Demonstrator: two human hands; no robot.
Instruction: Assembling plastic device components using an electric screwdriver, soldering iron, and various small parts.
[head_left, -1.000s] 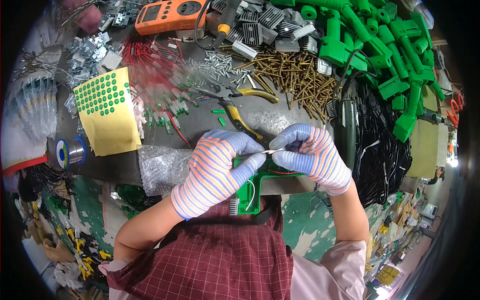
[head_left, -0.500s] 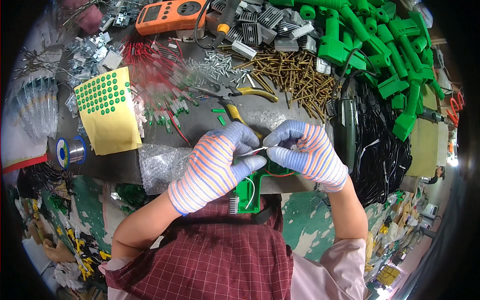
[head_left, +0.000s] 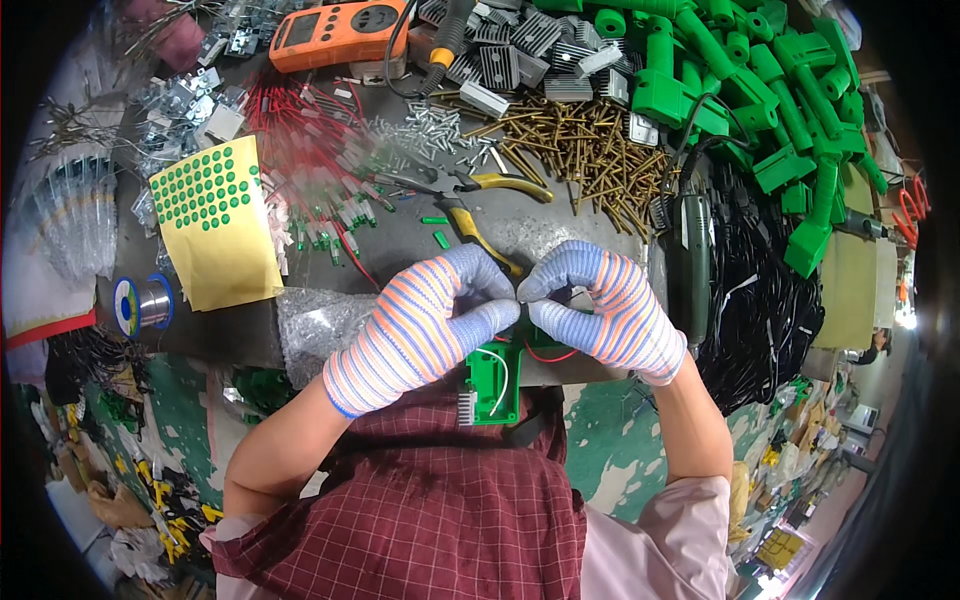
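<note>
My left hand (head_left: 480, 300) and my right hand (head_left: 545, 300), in striped knit gloves with grey-blue fingers, meet at the fingertips over the bench edge. Both are closed in a pinch; a thin white wire showed between them a moment ago, and the fingertips now cover it. Just below them is an open green plastic housing (head_left: 484, 378), with a loose white wire (head_left: 505, 375) and a small finned metal heat sink (head_left: 466, 408) at its lower left. A red wire (head_left: 550, 358) curves from the housing under my right hand. Yellow-handled pliers (head_left: 485, 240) lie just beyond my fingers.
Brass-coloured screws (head_left: 590, 150), silver screws (head_left: 425, 135), heat sinks (head_left: 540, 40) and an orange multimeter (head_left: 340, 35) lie at the back. Green housings (head_left: 780, 100) and black cables (head_left: 760, 290) fill the right. Left are a yellow sticker sheet (head_left: 225, 265), solder spool (head_left: 143, 303) and bubble wrap (head_left: 320, 330).
My fingertips have come together, covering the white wire that showed between them. Both hands have shifted slightly left. The housing has stayed nearly in place.
</note>
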